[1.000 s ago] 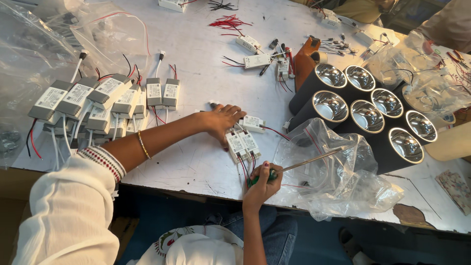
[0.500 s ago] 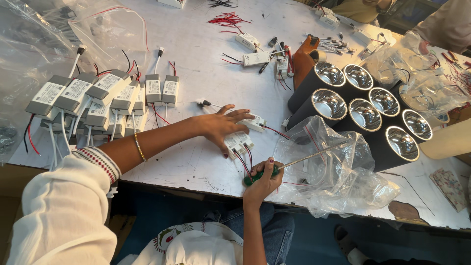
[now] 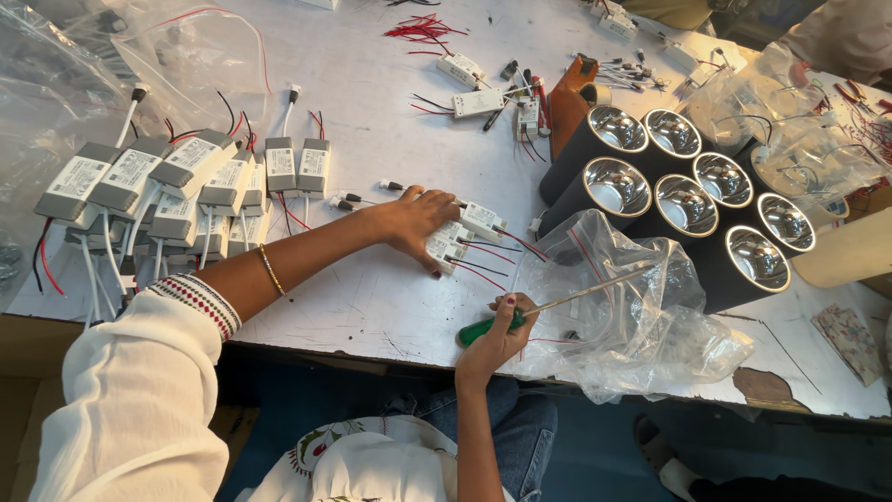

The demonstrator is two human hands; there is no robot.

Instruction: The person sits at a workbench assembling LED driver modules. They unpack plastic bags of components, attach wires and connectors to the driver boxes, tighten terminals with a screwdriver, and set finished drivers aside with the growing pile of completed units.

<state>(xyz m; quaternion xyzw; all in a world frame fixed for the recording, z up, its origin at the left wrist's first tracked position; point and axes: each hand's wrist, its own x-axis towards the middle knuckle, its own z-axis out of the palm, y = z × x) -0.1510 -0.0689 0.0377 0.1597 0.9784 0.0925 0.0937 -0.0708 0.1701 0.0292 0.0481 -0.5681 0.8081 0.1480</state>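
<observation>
My left hand (image 3: 417,222) lies flat with spread fingers on a small cluster of white driver boxes (image 3: 462,236) with red and black wires in the middle of the white table (image 3: 372,307). My right hand (image 3: 497,333) is closed around the green handle of a screwdriver (image 3: 525,315) at the table's near edge; its long metal shaft points right and up over a crumpled clear plastic bag (image 3: 641,316).
Several grey-and-white driver boxes (image 3: 177,191) are stacked at the left. Black cylindrical downlights with shiny reflectors (image 3: 688,200) stand in a group at the right. Loose red wires (image 3: 423,30) and small parts lie at the far side, and more plastic bags (image 3: 790,130) at the far right.
My left hand has slid a little left and down on the white driver boxes. My right hand still holds the screwdriver in about the same spot.
</observation>
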